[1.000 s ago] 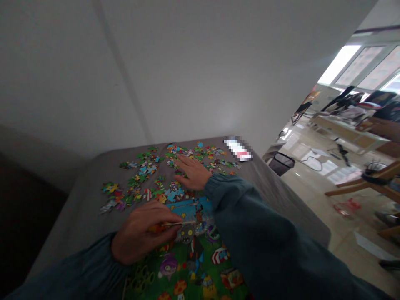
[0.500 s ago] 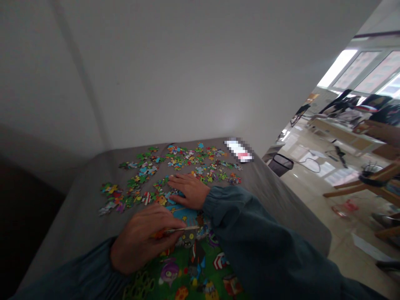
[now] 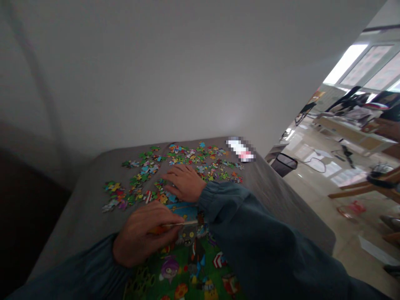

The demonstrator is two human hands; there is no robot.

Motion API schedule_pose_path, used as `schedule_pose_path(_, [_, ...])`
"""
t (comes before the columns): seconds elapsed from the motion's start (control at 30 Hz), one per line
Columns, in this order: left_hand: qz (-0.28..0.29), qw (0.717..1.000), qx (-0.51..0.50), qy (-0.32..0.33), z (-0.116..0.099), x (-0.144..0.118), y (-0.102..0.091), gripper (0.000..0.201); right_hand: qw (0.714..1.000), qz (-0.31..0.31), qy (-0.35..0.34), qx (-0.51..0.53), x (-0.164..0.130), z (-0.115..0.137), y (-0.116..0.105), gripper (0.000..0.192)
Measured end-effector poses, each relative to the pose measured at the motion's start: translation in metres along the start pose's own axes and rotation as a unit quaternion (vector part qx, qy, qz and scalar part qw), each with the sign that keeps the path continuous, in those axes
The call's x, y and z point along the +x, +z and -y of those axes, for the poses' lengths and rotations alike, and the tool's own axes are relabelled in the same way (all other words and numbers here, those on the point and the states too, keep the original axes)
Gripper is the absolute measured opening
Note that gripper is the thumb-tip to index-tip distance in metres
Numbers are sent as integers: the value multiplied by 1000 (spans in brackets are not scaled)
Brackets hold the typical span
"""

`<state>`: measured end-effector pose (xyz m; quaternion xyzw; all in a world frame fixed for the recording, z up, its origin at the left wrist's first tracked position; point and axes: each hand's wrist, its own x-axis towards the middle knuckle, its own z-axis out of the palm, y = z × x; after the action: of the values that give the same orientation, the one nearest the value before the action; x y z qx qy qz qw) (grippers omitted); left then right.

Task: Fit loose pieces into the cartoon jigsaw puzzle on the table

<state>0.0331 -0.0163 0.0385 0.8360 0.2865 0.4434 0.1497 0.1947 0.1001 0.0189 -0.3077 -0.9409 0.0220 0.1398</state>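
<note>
My left hand (image 3: 150,233) pinches a thin puzzle piece (image 3: 183,223), seen almost edge-on, above the upper left part of a colorful cartoon puzzle picture (image 3: 187,266). Green ground, a grey zombie figure and a purple character show on that picture. Further back, my right hand (image 3: 184,182) lies palm down with its fingers spread over loose puzzle pieces (image 3: 146,171). What is under its palm is hidden. The right sleeve covers the picture's right side.
Several clusters of loose pieces spread across the grey cloth-covered table (image 3: 265,191). A phone with a blurred screen (image 3: 240,149) lies at the back right, near the white wall (image 3: 175,75). Right of the table, a black mesh bin (image 3: 283,163) and a wooden chair (image 3: 362,189) stand on the floor.
My right hand has slid slightly back and left over the loose pieces. My left hand keeps its pinch on the piece, nearly in place. The view has shifted a little.
</note>
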Motion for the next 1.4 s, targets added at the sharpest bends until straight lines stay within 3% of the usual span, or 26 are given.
schedule_pose_path(0.1, [-78, 993, -59, -70, -2, -6, 2, 22, 1000, 17, -11, -7, 39, 6, -1, 33])
schedule_pose_path(0.2, [-147, 958, -133, -208, -3, -13, 6, 26, 998, 37, 56, 17, 72, 14, 14, 40])
schedule_pose_path(0.3, [-154, 920, -190, -306, -5, -11, 9, 33, 992, 35, 110, 46, 87, 19, 32, 45])
schedule_pose_path(0.43, [-126, 895, -231, -360, -9, 2, 8, 35, 990, 37, 109, 78, 88, 15, 34, 25])
schedule_pose_path(0.6, [-149, 862, -281, -394, -4, 7, 6, 40, 975, 39, 92, 199, 55, -4, 4, 19])
schedule_pose_path(0.73, [-175, 814, -334, -442, 6, 4, 10, 46, 911, 36, 183, 367, -13, -26, -16, 26])
schedule_pose_path(0.83, [-182, 783, -353, -479, 7, 5, 15, 51, 856, 38, 197, 477, -64, -34, -18, 29])
schedule_pose_path(0.93, [-176, 759, -354, -517, 6, 9, 20, 50, 834, 48, 201, 512, -89, -33, -14, 32])
schedule_pose_path(1.1, [-167, 716, -356, -576, 8, 10, 21, 40, 829, 42, 184, 527, -88, -26, -18, 25])
schedule_pose_path(1.23, [-143, 687, -384, -600, 7, 12, 19, 25, 833, 8, 210, 512, -88, -26, -27, 25])
schedule_pose_path(1.4, [-147, 660, -416, -609, 4, 17, 15, 15, 896, -15, 179, 407, -91, -20, -40, 38])
